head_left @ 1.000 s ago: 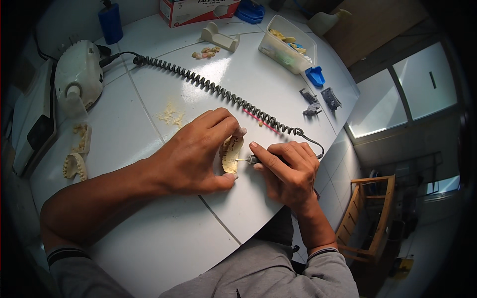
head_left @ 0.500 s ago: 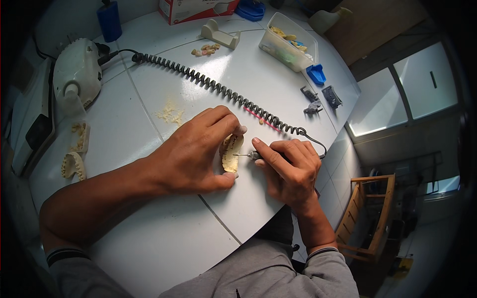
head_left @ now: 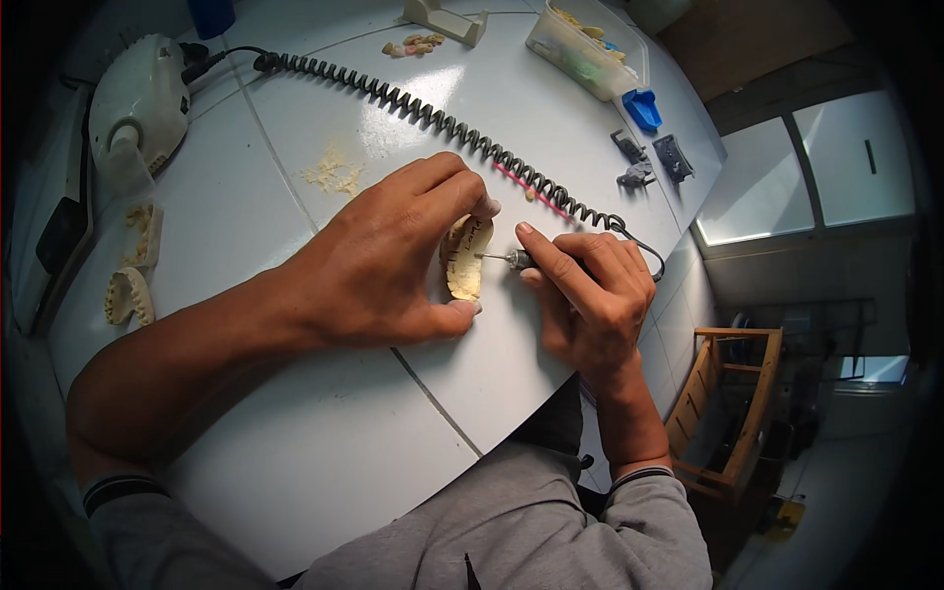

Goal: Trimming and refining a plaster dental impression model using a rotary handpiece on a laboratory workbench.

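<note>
A translucent plastic tub (head_left: 590, 79) toward the upper right holds a jumble of yellow, blue and green pieces; a blue cylinder (head_left: 211, 15) at the upper left is cut off by the frame edge, its inside out of view; and a small oblong tray (head_left: 154, 246) at the left holds yellowish bits. Beneath spreads a white tiled tabletop (head_left: 334, 442), with a wooden frame (head_left: 757, 393) past its edge at the lower right. A white motor unit (head_left: 138, 108) sits at the upper left, and its black coiled cord (head_left: 423, 113) crosses the work area above both hands toward the right one. At centre, the left hand (head_left: 413, 251) pinches a plaster dental cast (head_left: 467, 261) by its two ends between thumb and fingers, hiding part of it. The right hand (head_left: 590, 295) grips a rotary handpiece (head_left: 519, 259), its thin bur at the cast's pale face; contact cannot be told. A cream cradle (head_left: 444, 22) lies at the top, a horseshoe-shaped tooth model (head_left: 128, 298) at the left, grey pieces (head_left: 674, 157) at the upper right, a pink rod (head_left: 531, 187) along the cord, and pale shavings (head_left: 334, 175) above the left hand.
</note>
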Motion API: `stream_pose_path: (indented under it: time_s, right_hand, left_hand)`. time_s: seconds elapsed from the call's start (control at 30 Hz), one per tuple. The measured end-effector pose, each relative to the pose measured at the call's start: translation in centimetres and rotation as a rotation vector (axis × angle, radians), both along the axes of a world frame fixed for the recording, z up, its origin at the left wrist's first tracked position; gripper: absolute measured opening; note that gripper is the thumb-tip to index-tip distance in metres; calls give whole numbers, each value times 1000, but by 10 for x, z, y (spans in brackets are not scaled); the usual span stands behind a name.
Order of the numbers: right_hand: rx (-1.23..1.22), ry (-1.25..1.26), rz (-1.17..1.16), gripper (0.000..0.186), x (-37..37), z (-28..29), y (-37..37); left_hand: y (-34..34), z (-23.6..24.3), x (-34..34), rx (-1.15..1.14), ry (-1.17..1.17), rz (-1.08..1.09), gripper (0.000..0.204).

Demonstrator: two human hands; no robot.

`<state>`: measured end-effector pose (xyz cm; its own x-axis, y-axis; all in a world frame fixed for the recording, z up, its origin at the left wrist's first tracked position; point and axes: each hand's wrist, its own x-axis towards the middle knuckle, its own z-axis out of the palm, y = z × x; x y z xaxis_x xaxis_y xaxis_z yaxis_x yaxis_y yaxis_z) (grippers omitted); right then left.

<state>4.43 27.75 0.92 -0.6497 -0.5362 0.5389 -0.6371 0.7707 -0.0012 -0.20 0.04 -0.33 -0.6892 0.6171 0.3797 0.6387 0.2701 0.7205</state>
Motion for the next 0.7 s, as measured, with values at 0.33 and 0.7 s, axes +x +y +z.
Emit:
stream_pose_path:
  time_s: [0.33,0.7]
  right_hand:
    - [-3,-5,22,45,0,0,-1]
    - [-2,-15,27,45,0,-1,0]
  left_hand:
    - [-1,-1,0,-17,23,11,65]
    - [0,-2,0,-4,36,5,65]
